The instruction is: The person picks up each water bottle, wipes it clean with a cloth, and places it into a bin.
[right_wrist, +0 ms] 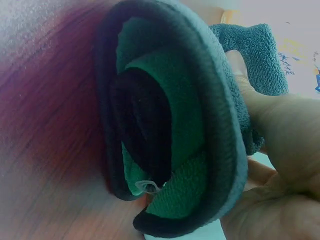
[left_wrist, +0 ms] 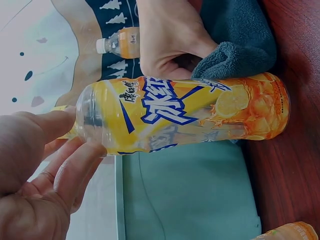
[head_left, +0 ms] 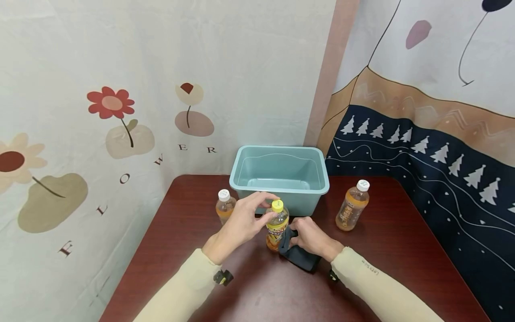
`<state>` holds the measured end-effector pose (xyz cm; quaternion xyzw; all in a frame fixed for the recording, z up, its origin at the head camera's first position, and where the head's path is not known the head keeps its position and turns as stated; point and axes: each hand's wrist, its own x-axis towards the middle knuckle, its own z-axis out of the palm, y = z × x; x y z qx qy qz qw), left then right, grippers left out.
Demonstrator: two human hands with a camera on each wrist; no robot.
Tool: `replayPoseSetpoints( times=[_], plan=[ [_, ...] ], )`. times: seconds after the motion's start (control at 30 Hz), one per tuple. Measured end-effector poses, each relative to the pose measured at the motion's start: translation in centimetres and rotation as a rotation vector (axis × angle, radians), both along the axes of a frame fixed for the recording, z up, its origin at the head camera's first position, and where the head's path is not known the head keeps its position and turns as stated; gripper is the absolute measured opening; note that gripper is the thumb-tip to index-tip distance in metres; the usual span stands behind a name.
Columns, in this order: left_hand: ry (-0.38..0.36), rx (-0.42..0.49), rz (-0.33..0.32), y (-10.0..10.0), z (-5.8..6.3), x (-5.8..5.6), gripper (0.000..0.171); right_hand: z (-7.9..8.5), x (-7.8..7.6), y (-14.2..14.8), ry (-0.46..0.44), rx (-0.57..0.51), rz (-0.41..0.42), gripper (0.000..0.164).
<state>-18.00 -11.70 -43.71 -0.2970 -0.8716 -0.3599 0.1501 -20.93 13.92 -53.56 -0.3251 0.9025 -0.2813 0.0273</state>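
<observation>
A bottle of yellow-labelled iced tea (head_left: 277, 230) with a yellow cap stands upright on the table, in front of the tub. My left hand (head_left: 246, 216) holds it at the top, thumb and fingers around the neck and cap in the left wrist view. On the bottle's right side, my right hand (head_left: 311, 237) grips a dark grey-green towel (head_left: 301, 258). A bunched part of that towel lies against the label, as the left wrist view shows. The rest hangs folded in loops toward the tabletop, filling much of the right wrist view.
Behind the bottle stands a light blue-green plastic tub (head_left: 281, 191). A white-capped bottle with an orange label (head_left: 352, 206) is at the right, and another white-capped bottle (head_left: 225, 205) at the left, partly behind my left hand. Printed fabric (head_left: 261, 67) hangs around the dark red table (head_left: 173, 250).
</observation>
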Motion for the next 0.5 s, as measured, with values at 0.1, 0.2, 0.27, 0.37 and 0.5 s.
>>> replayPoseSetpoints(
  times=[0.1,0.2,0.27,0.37,0.5],
  plan=[
    [-0.006,-0.005,0.003,0.0,0.0,0.0,0.037,0.2,0.1,0.2,0.004,-0.032,-0.008,0.016],
    [-0.019,-0.010,0.008,0.0,0.0,0.0,0.036,0.6,0.3,0.3,0.026,-0.076,-0.017,0.019],
    [-0.020,-0.012,0.010,0.0,0.0,0.0,0.035,1.1,0.4,0.4,0.042,-0.098,-0.024,0.021],
    [-0.019,-0.015,0.011,0.0,0.0,0.0,0.035,2.1,0.6,0.6,0.070,-0.112,-0.041,0.023],
    [-0.013,-0.012,0.009,0.1,0.0,0.0,0.036,3.5,0.9,0.8,0.098,-0.111,-0.069,0.021]
  ],
)
